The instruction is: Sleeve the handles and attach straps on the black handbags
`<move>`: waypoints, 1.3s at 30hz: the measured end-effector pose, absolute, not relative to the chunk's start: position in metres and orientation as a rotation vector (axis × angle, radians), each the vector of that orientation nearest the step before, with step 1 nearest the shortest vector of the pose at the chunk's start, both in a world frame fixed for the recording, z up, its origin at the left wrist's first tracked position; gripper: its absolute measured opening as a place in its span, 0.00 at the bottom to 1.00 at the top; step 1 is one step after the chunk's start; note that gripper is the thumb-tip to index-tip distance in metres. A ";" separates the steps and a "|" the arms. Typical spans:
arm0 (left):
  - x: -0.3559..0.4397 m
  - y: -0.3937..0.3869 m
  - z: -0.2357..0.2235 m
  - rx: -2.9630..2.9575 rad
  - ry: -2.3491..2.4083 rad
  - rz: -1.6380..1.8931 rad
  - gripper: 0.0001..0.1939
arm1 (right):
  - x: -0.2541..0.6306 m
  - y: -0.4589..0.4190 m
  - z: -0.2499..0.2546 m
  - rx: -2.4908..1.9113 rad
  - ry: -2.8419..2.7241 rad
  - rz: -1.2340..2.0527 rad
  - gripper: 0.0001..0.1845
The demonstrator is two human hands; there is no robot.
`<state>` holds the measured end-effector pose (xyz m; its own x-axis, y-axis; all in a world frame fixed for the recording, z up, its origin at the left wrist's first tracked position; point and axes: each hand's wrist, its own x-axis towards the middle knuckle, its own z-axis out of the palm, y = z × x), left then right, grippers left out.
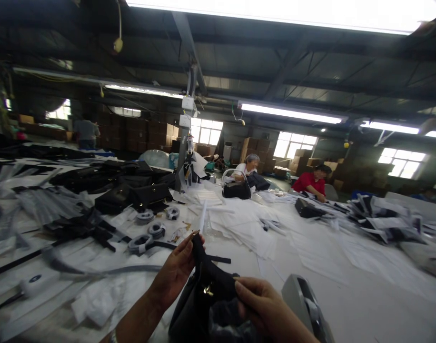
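A black handbag (189, 305) with a gold-coloured clasp stands at the table's near edge, between my hands. My left hand (178, 267) is closed on its upper left corner, where a small gold fitting shows at the fingertips. At the upper right edge, my right hand (257, 300) pinches the bag between thumb and fingers. Dark, shiny wrapped material bulges at the bag's front, below the clasp. The bag's lower part runs out of the picture.
A grey device (305, 305) sits right of my right hand. Wrapped strap coils (156, 230) and black bags (132, 195) lie to the left. White sheets (239, 224) cover the middle. Across the table are two people, near a black bag (236, 190) and a dark case (307, 208).
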<state>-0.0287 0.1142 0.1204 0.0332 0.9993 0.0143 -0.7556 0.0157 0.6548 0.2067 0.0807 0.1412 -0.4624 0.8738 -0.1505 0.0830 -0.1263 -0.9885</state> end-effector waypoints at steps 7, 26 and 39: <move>-0.024 0.106 0.122 0.642 0.556 1.428 0.14 | 0.200 0.079 0.150 -0.943 -1.508 1.650 0.24; 0.004 0.095 0.153 1.543 0.902 1.439 0.18 | 0.159 0.117 0.207 -0.996 -2.121 0.161 0.14; 0.006 0.096 0.157 1.682 1.029 1.358 0.14 | 0.188 0.125 0.209 -0.644 -0.834 1.173 0.15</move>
<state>0.0064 0.0963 0.1569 0.1225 0.9089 0.3985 0.1379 -0.4133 0.9001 0.1876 0.1250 0.2090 0.1620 0.9612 0.2233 -0.5270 0.2755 -0.8040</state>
